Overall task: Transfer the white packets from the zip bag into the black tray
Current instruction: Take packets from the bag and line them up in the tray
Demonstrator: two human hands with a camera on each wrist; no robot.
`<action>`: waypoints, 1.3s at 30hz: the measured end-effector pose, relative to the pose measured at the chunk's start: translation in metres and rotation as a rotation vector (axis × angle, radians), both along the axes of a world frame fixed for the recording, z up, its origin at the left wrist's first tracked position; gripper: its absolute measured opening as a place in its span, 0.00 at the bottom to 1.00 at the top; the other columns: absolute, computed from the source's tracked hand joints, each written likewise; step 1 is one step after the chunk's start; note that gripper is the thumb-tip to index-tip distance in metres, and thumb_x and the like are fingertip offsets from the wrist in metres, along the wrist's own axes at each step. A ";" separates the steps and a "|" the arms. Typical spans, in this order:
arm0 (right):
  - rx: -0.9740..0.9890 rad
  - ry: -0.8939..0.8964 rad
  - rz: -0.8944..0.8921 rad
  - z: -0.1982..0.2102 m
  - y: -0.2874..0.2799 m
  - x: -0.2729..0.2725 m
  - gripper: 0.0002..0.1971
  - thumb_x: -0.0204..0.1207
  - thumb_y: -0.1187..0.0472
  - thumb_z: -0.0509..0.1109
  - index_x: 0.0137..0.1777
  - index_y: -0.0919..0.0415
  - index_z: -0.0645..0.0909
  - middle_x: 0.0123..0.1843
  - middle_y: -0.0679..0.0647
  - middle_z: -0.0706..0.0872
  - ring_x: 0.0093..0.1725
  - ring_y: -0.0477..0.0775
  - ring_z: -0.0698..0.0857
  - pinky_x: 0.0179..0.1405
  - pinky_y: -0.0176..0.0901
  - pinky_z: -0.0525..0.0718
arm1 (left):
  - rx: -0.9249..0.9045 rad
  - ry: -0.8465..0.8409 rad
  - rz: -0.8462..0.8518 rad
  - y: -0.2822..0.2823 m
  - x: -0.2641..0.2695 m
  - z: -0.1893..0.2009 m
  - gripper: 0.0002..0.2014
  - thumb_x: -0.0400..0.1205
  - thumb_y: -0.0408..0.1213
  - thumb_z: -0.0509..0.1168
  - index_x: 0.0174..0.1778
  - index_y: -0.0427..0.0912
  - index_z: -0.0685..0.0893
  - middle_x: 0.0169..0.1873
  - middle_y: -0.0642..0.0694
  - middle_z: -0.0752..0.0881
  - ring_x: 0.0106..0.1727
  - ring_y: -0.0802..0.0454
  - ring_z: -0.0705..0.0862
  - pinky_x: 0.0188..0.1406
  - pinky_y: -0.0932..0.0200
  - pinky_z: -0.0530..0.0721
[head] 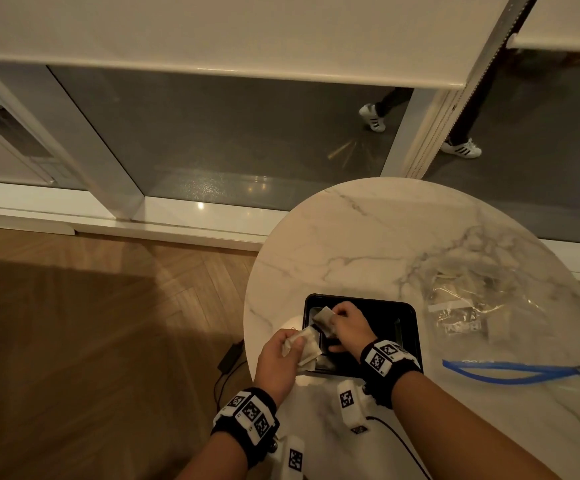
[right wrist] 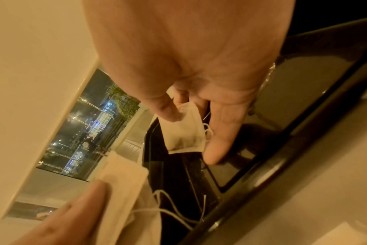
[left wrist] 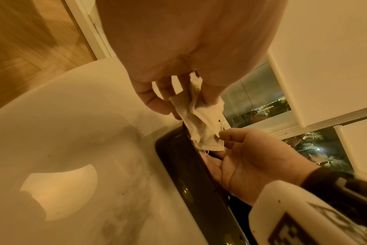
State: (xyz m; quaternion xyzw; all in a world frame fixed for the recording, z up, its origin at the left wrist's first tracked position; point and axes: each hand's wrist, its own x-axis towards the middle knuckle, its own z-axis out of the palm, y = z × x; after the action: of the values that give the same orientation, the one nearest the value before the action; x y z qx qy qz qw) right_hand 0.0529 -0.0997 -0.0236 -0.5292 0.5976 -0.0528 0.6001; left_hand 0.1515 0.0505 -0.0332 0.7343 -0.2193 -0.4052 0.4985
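Note:
A black tray (head: 402, 317) sits on the round marble table (head: 368, 230). At the tray's left edge my left hand (head: 283, 355) grips a bunch of white packets (head: 304, 348), crumpled between thumb and fingers (left wrist: 210, 94). My right hand (head: 345, 323) hovers over the tray's left half and pinches a single white packet (head: 323, 318) between thumb and fingers (right wrist: 168, 107). Thin strings dangle from the packets (right wrist: 172, 212). The clear zip bag (head: 482, 317), with a blue zip strip (head: 513, 370), lies open to the right of the tray, more packets inside.
The table edge curves just left of my left hand, with wooden floor (head: 91, 323) below. A black cable and adapter (head: 228, 358) lie on the floor by the table. A person's feet in white shoes (head: 373, 117) stand beyond the glass.

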 end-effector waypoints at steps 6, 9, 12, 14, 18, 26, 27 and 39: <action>0.073 -0.048 -0.001 0.003 0.005 -0.003 0.14 0.77 0.73 0.59 0.58 0.56 0.75 0.56 0.63 0.83 0.45 0.63 0.90 0.28 0.46 0.89 | -0.004 0.005 -0.010 0.000 0.001 -0.001 0.02 0.85 0.43 0.68 0.49 0.51 0.86 0.45 0.52 0.90 0.48 0.57 0.88 0.52 0.58 0.86; 0.024 -0.004 0.012 0.001 0.002 -0.003 0.19 0.72 0.77 0.66 0.58 0.57 0.78 0.52 0.59 0.80 0.40 0.58 0.85 0.25 0.43 0.85 | -0.005 0.003 -0.008 0.000 0.001 -0.002 0.02 0.85 0.43 0.68 0.49 0.51 0.86 0.45 0.51 0.90 0.50 0.55 0.88 0.53 0.57 0.86; -0.118 0.066 0.075 0.000 -0.001 -0.003 0.18 0.67 0.73 0.71 0.51 0.51 0.81 0.44 0.55 0.85 0.37 0.55 0.86 0.32 0.47 0.88 | -0.008 0.000 -0.006 0.000 0.001 -0.002 0.02 0.85 0.41 0.68 0.49 0.50 0.86 0.44 0.52 0.90 0.48 0.56 0.88 0.51 0.60 0.85; -0.253 0.129 0.174 -0.001 -0.005 -0.003 0.14 0.67 0.67 0.72 0.45 0.46 0.83 0.41 0.49 0.89 0.42 0.49 0.88 0.47 0.49 0.91 | -0.007 -0.005 -0.006 0.000 0.001 -0.003 0.02 0.85 0.41 0.68 0.48 0.50 0.86 0.43 0.52 0.90 0.47 0.57 0.88 0.50 0.62 0.85; -0.407 0.213 0.377 0.004 -0.010 0.000 0.08 0.72 0.61 0.72 0.47 0.47 0.88 0.45 0.44 0.90 0.48 0.47 0.88 0.53 0.45 0.89 | -0.008 0.003 -0.007 0.001 0.002 -0.006 0.02 0.85 0.43 0.68 0.50 0.51 0.86 0.44 0.52 0.90 0.48 0.57 0.88 0.50 0.62 0.85; -0.581 0.294 0.591 0.007 -0.013 0.007 0.13 0.80 0.53 0.65 0.59 0.40 0.86 0.59 0.43 0.90 0.59 0.51 0.87 0.59 0.46 0.85 | 0.004 -0.008 -0.022 0.001 0.003 -0.009 0.03 0.85 0.44 0.68 0.51 0.50 0.86 0.47 0.50 0.90 0.51 0.53 0.88 0.49 0.64 0.84; -0.597 0.300 0.611 0.009 -0.013 0.009 0.14 0.80 0.54 0.64 0.60 0.41 0.86 0.59 0.43 0.90 0.60 0.52 0.87 0.59 0.47 0.85 | 0.003 -0.008 -0.020 0.001 0.003 -0.009 0.03 0.85 0.44 0.68 0.51 0.50 0.86 0.47 0.50 0.90 0.51 0.54 0.88 0.49 0.64 0.84; -0.714 0.070 0.168 0.012 -0.006 -0.006 0.04 0.76 0.63 0.72 0.49 0.58 0.87 0.45 0.50 0.86 0.45 0.49 0.85 0.52 0.42 0.85 | -0.015 -0.011 -0.028 0.002 0.006 -0.007 0.04 0.85 0.45 0.67 0.51 0.51 0.86 0.47 0.52 0.90 0.51 0.56 0.88 0.52 0.61 0.85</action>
State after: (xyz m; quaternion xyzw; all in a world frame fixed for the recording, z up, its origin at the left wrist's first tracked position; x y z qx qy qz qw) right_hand 0.0469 -0.1058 -0.0119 -0.7539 0.5163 -0.1905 0.3589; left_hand 0.1572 0.0524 -0.0406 0.7296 -0.2352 -0.4065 0.4972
